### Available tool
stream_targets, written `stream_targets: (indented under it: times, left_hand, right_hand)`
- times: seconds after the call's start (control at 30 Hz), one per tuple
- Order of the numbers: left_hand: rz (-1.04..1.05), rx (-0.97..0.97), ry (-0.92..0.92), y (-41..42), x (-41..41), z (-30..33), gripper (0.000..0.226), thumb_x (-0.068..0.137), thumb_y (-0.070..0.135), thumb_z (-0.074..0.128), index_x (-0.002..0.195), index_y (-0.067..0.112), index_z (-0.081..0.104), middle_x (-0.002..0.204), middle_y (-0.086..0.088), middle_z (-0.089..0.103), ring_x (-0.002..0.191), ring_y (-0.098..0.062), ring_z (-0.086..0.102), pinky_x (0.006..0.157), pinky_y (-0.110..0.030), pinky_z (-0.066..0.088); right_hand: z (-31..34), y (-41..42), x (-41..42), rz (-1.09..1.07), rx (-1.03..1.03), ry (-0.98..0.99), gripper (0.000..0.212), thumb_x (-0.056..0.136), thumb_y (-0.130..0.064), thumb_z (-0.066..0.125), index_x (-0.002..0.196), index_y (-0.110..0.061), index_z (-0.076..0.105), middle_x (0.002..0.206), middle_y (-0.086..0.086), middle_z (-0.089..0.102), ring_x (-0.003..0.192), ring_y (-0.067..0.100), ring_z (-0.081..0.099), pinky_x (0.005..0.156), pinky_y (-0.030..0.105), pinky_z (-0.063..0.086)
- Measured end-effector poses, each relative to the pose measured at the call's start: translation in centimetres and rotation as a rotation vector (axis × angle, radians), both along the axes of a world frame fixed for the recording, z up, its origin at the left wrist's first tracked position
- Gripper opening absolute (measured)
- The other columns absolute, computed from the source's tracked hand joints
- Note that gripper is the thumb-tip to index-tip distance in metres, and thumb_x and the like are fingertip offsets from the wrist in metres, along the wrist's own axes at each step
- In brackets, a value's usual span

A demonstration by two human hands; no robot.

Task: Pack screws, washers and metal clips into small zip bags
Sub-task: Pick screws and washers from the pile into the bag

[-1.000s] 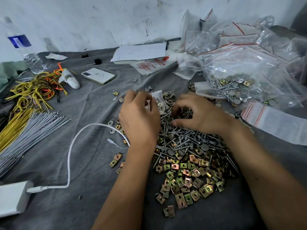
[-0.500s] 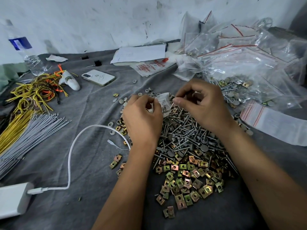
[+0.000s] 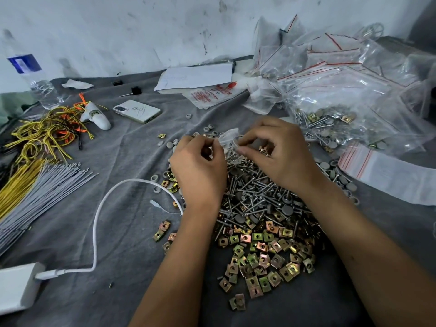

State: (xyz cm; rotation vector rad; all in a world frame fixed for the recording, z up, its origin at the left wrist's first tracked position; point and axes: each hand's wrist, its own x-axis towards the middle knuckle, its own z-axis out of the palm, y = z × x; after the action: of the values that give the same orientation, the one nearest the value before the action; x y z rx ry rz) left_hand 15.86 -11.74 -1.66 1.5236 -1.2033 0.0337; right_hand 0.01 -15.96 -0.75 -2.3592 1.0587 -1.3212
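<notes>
While both hands hover over the screw pile point(image 3: 257, 199), the left hand point(image 3: 200, 171) and right hand point(image 3: 276, 152) pinch a small zip bag point(image 3: 227, 138) between them. Filling or sealing seems underway; next, probably, press the strip closed.

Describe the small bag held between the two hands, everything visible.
The small bag is clear, thin plastic, crumpled, held up above the screw pile. The left hand pinches its left edge and the right hand its right edge. Whether it holds anything or is sealed cannot be told.
</notes>
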Motion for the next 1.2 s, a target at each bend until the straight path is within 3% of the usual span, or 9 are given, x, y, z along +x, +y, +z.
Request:
stream_targets:
  times: [0.1, 0.2, 0.33, 0.53, 0.63, 0.77, 0.87, 1.07, 1.2]
  left_hand:
    - [0.018, 0.010, 0.009, 0.0, 0.0, 0.0, 0.010, 0.088, 0.009, 0.072, 0.079, 0.007, 0.077, 0.076, -0.006, 0.066, 0.068, -0.019, 0.058, 0.067, -0.033, 0.045]
    - [0.027, 0.006, 0.021, 0.0, 0.0, -0.1, 0.010, 0.088, 0.009, 0.073, 0.080, 0.007, 0.077, 0.078, -0.006, 0.067, 0.069, -0.020, 0.059, 0.068, -0.036, 0.047]
    - [0.024, -0.005, 0.008, 0.0, -0.1, -0.2, 0.009, 0.088, 0.010, 0.073, 0.080, 0.007, 0.077, 0.079, -0.005, 0.067, 0.069, -0.018, 0.059, 0.067, -0.034, 0.047]
    - [0.038, -0.019, -0.003, 0.0, -0.1, -0.3, 0.010, 0.088, 0.009, 0.072, 0.079, 0.007, 0.076, 0.078, -0.005, 0.067, 0.069, -0.017, 0.058, 0.066, -0.028, 0.043]
    - [0.043, -0.033, 0.007, -0.1, -0.1, -0.3, 0.010, 0.088, 0.008, 0.072, 0.078, 0.006, 0.075, 0.077, -0.005, 0.067, 0.068, -0.017, 0.057, 0.065, -0.028, 0.044]
    - [0.034, -0.048, 0.005, -0.1, -0.1, -0.4, 0.009, 0.087, 0.006, 0.072, 0.079, 0.005, 0.076, 0.078, -0.005, 0.066, 0.068, -0.017, 0.058, 0.064, -0.028, 0.046]
    - [0.021, -0.046, -0.024, -0.1, -0.1, -0.4, 0.008, 0.087, 0.005, 0.074, 0.078, 0.005, 0.076, 0.077, -0.004, 0.065, 0.067, -0.014, 0.054, 0.062, -0.014, 0.039]
    - [0.009, -0.024, -0.055, -0.1, -0.2, -0.4, 0.008, 0.086, 0.007, 0.075, 0.078, 0.005, 0.076, 0.075, -0.003, 0.063, 0.066, -0.012, 0.050, 0.062, -0.008, 0.035]
    - [-0.034, -0.020, -0.057, -0.1, -0.2, -0.4, 0.009, 0.086, 0.008, 0.075, 0.078, 0.006, 0.076, 0.074, -0.003, 0.063, 0.064, -0.015, 0.053, 0.059, -0.019, 0.039]
  right_hand:
    - [0.2, -0.3, -1.1, 0.050, 0.071, 0.012, 0.012, 0.087, -0.028, 0.080, 0.085, -0.018, 0.073, 0.083, -0.011, 0.064, 0.072, 0.005, 0.056, 0.066, 0.018, 0.042]
    - [-0.4, -1.1, -1.8, 0.003, 0.222, 0.299, 0.029, 0.090, -0.048, 0.071, 0.097, -0.020, 0.074, 0.099, -0.005, 0.064, 0.092, 0.009, 0.057, 0.079, 0.033, 0.046]
    - [-0.6, -1.2, -1.9, 0.051, 0.351, 0.419, 0.040, 0.082, -0.060, 0.072, 0.098, -0.023, 0.072, 0.093, -0.012, 0.058, 0.087, 0.001, 0.055, 0.072, 0.025, 0.043]
    - [-0.3, -0.7, -1.5, 0.092, 0.273, 0.314, 0.017, 0.089, -0.033, 0.076, 0.084, -0.017, 0.074, 0.082, -0.013, 0.060, 0.082, 0.000, 0.055, 0.069, 0.017, 0.036]
    - [-0.1, -0.6, -1.4, 0.053, 0.231, 0.226, 0.011, 0.093, -0.025, 0.073, 0.090, -0.014, 0.073, 0.087, -0.007, 0.064, 0.083, 0.004, 0.058, 0.074, 0.018, 0.042]
    - [0.1, -0.4, -1.9, -0.019, 0.185, -0.008, 0.007, 0.098, -0.014, 0.067, 0.096, -0.010, 0.072, 0.079, -0.017, 0.065, 0.074, -0.003, 0.063, 0.065, 0.005, 0.043]
    - [0.3, -0.2, -1.6, 0.009, 0.143, -0.048, 0.005, 0.096, -0.013, 0.069, 0.097, -0.010, 0.074, 0.081, -0.014, 0.068, 0.075, -0.003, 0.065, 0.068, 0.005, 0.044]
    - [0.5, 0.0, -0.8, 0.072, 0.001, 0.027, 0.010, 0.092, -0.011, 0.075, 0.101, -0.008, 0.078, 0.093, -0.005, 0.071, 0.089, 0.004, 0.066, 0.080, 0.015, 0.048]
    - [0.6, 0.3, -0.4, 0.079, -0.057, -0.022, 0.010, 0.090, -0.012, 0.078, 0.099, -0.007, 0.079, 0.093, -0.002, 0.073, 0.089, 0.007, 0.068, 0.079, 0.024, 0.054]
